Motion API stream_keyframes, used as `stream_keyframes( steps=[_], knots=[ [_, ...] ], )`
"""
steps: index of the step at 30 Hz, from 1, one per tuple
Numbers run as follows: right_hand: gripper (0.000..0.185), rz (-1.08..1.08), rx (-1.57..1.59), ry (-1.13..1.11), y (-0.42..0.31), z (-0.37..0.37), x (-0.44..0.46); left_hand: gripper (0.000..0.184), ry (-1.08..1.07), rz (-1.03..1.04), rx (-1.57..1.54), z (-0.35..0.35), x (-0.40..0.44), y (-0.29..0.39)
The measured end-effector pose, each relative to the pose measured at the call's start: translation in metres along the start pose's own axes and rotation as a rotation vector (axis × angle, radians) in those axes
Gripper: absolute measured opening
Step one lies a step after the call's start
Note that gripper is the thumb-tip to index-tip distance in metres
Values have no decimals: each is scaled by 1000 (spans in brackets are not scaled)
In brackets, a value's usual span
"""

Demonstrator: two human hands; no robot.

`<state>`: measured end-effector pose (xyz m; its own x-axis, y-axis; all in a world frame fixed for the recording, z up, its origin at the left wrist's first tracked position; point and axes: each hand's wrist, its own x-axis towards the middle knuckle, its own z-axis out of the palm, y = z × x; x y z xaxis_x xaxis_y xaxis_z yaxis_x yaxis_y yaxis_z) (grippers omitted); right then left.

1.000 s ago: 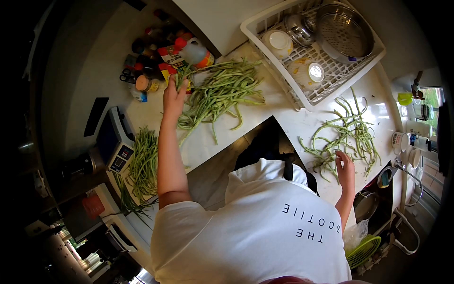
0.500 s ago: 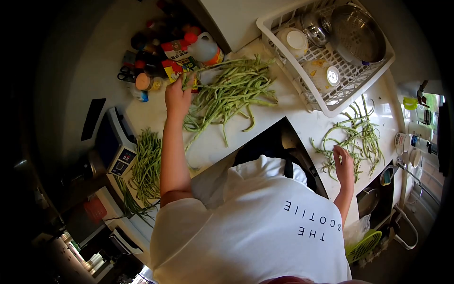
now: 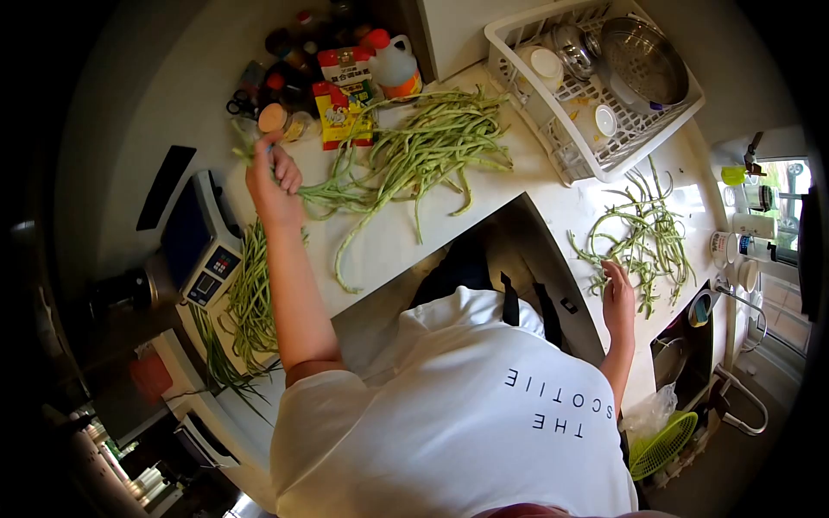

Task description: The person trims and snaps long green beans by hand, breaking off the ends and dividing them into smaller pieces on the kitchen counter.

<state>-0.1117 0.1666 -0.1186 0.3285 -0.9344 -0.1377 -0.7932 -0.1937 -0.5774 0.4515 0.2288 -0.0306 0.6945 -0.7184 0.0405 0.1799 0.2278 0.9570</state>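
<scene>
My left hand [image 3: 275, 181] is closed around some long green beans [image 3: 332, 194], whose ends stick out on both sides of the fist. They trail toward a large heap of long beans [image 3: 432, 142] on the white counter. At the near edge of a smaller, looser bean pile [image 3: 648, 237] is my right hand [image 3: 618, 298]. Its fingers are bent together against the beans, and what they pinch is hidden. Another bundle of long beans [image 3: 250, 302] lies beside my left forearm.
A white basket [image 3: 596, 177] with bowls and a steel pan stands at the back. Seasoning packets [image 3: 345, 104], a jug [image 3: 395, 65] and jars crowd the back left corner. A digital scale [image 3: 203, 242] sits at left. A sink [image 3: 669, 354] and green strainer [image 3: 665, 445] are at right.
My left hand has moved left and slightly down, away from the packets, drawing beans out from the large heap. My right hand stays by the smaller pile. The view has shifted slightly.
</scene>
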Motion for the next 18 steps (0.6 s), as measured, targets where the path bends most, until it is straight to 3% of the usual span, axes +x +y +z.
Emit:
stream_keyframes(
  steps=[1, 5, 6, 12, 18],
  knots=[
    [35, 20, 12, -8, -2, 2, -6, 29, -26, -37, -236, -10, -10, 9],
    [25, -30, 42, 23, -2, 23, -33, 28, 101, -149, -360, -65, -52, 41],
    [22, -75, 40, 43, -1, 31, -40, 29, 32, -198, -441, -89, -61, 48],
    [23, -41, 91, -72, -8, 81, -79, 29, -8, -191, -537, -149, -133, 111],
    [21, -108, 93, -111, -44, 103, -108, 27, -36, -230, -552, -176, -162, 128]
  ],
)
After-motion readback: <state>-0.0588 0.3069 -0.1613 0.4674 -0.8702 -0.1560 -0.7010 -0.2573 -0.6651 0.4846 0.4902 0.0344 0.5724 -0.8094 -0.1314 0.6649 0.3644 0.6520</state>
